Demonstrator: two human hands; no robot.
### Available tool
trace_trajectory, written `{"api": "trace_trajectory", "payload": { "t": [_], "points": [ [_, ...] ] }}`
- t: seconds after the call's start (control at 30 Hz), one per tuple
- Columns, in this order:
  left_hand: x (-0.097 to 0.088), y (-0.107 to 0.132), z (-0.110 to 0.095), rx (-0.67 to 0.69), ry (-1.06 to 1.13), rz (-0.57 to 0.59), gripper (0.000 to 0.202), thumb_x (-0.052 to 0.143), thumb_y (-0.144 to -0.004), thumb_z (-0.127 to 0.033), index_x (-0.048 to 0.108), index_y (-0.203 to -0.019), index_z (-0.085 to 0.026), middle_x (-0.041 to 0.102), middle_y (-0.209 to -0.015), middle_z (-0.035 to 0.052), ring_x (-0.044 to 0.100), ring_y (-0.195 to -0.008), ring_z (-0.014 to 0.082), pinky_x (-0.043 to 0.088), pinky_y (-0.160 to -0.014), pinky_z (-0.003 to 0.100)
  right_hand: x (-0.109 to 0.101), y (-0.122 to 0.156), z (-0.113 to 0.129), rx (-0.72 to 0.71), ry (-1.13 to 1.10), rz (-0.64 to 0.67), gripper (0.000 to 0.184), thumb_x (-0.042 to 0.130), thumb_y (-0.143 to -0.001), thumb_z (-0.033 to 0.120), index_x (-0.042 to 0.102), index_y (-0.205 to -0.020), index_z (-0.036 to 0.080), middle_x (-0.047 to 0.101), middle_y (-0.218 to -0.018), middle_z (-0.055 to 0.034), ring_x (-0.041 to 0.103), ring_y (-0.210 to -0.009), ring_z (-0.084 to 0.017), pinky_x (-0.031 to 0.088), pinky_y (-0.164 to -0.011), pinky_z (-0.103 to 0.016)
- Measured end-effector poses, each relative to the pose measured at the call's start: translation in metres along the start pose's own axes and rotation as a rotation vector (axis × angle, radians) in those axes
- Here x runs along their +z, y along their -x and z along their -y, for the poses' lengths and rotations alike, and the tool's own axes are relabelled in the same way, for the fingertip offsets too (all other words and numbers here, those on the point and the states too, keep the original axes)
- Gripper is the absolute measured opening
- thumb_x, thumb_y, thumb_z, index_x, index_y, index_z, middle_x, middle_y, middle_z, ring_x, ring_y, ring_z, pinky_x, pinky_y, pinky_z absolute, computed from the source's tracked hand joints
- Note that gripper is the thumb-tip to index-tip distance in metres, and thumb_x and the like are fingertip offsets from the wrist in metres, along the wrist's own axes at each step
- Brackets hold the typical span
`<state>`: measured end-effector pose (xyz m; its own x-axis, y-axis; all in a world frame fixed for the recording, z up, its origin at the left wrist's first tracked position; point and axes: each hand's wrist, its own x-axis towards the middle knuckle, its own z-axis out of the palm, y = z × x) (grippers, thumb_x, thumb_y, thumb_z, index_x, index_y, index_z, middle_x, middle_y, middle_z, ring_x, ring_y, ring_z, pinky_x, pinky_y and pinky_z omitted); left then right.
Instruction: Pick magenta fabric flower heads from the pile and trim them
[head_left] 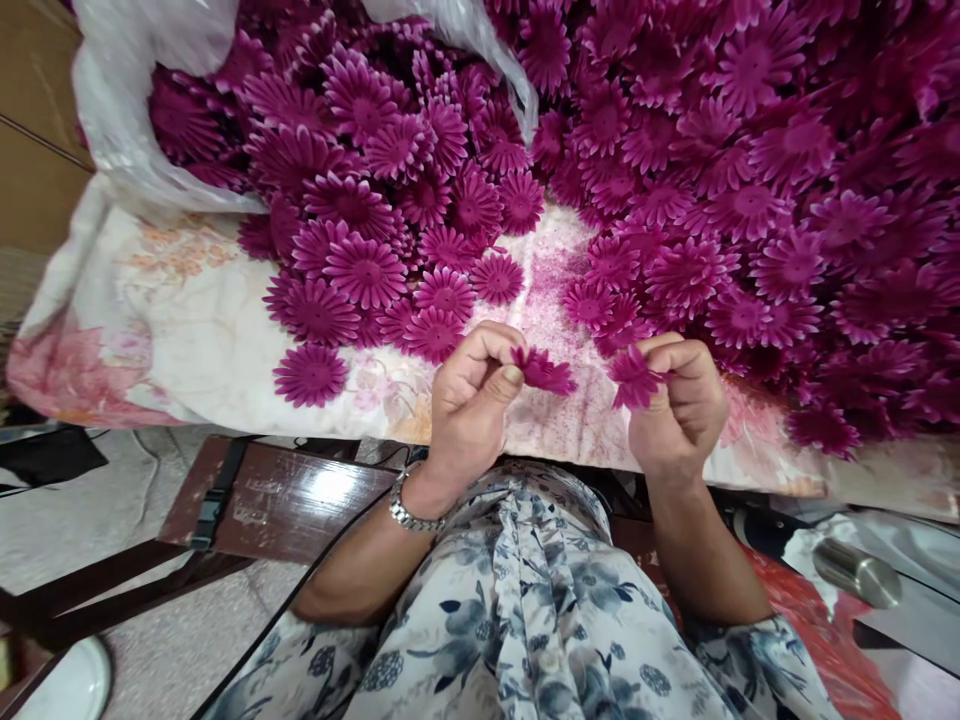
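Note:
My left hand (474,400), with a metal watch on its wrist, pinches a magenta artificial flower head (547,372) by its edge between thumb and fingers. Another magenta flower head (636,378) is gripped in my right hand (679,405), its petals pointing down and to the left. The two hands are apart, just above the near edge of the cloth-covered table. Beyond my left hand lies a loose pile of the same flower heads (364,270). A larger heap of magenta flowers (750,200) spreads past my right hand.
A clear plastic bag (135,120) wraps part of the left pile. The floral tablecloth (210,330) has magenta specks between the piles. Below the table are a brown wooden bench (285,505), a steel cylinder (856,573) and red plastic (817,620).

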<state>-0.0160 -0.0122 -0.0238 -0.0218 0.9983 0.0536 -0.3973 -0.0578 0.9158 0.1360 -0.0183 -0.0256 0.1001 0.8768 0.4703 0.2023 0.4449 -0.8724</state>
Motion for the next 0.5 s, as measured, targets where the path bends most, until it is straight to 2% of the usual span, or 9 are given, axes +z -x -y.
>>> {"api": "trace_trajectory", "payload": {
  "t": [0.07,0.13,0.23,0.33,0.4,0.5],
  "points": [
    [0.002,-0.001,-0.002,-0.013,-0.057,0.050,0.013,0.066,-0.074,-0.028,0.057,-0.069,-0.020,0.054,-0.081,0.0036,0.049,-0.077,0.0161,0.042,-0.072,0.030,-0.002,-0.002,-0.004,0.036,-0.016,0.029,0.006,0.051,-0.086,0.027,0.050,-0.083,0.021,0.050,-0.081,-0.0024,0.050,-0.072,-0.013,0.043,-0.060,-0.027],
    [0.004,-0.003,-0.004,-0.083,-0.053,0.068,0.011,0.063,-0.074,-0.023,0.055,-0.068,-0.019,0.057,-0.083,0.0041,0.051,-0.078,0.0158,0.042,-0.071,0.030,-0.005,-0.003,-0.008,0.088,-0.067,0.063,0.005,0.052,-0.085,0.027,0.052,-0.085,0.021,0.051,-0.083,-0.0023,0.051,-0.074,-0.013,0.044,-0.064,-0.027],
    [0.006,-0.006,-0.007,-0.203,0.026,-0.059,0.012,0.061,-0.068,-0.015,0.051,-0.062,-0.018,0.055,-0.071,0.0004,0.047,-0.063,0.0108,0.038,-0.059,0.025,-0.008,-0.004,-0.010,0.193,-0.194,0.073,0.006,0.056,-0.083,0.027,0.054,-0.085,0.022,0.052,-0.083,-0.0013,0.051,-0.073,-0.012,0.044,-0.066,-0.026],
    [0.007,-0.010,-0.010,-0.292,0.066,-0.144,0.012,0.060,-0.060,-0.011,0.050,-0.062,-0.018,0.047,-0.061,-0.0038,0.037,-0.050,0.0069,0.029,-0.046,0.021,-0.008,-0.006,-0.008,0.317,-0.305,0.100,0.015,0.062,-0.078,0.033,0.053,-0.079,0.021,0.050,-0.077,0.0007,0.047,-0.065,-0.010,0.043,-0.059,-0.024],
    [0.008,-0.010,-0.010,-0.349,0.081,-0.121,0.012,0.057,-0.059,-0.010,0.053,-0.067,-0.018,0.047,-0.061,-0.0042,0.037,-0.048,0.0064,0.026,-0.043,0.021,-0.007,-0.008,-0.006,0.378,-0.356,0.108,0.023,0.067,-0.073,0.038,0.051,-0.076,0.021,0.048,-0.073,0.0016,0.045,-0.060,-0.010,0.041,-0.055,-0.024],
    [0.012,-0.008,-0.010,-0.387,0.034,0.006,0.010,0.054,-0.064,-0.014,0.058,-0.072,-0.018,0.048,-0.061,-0.0033,0.037,-0.048,0.0068,0.027,-0.043,0.021,-0.004,-0.011,-0.004,0.423,-0.408,0.133,0.029,0.070,-0.068,0.041,0.051,-0.075,0.021,0.050,-0.074,0.0014,0.046,-0.060,-0.010,0.041,-0.055,-0.024]
  ]
}}
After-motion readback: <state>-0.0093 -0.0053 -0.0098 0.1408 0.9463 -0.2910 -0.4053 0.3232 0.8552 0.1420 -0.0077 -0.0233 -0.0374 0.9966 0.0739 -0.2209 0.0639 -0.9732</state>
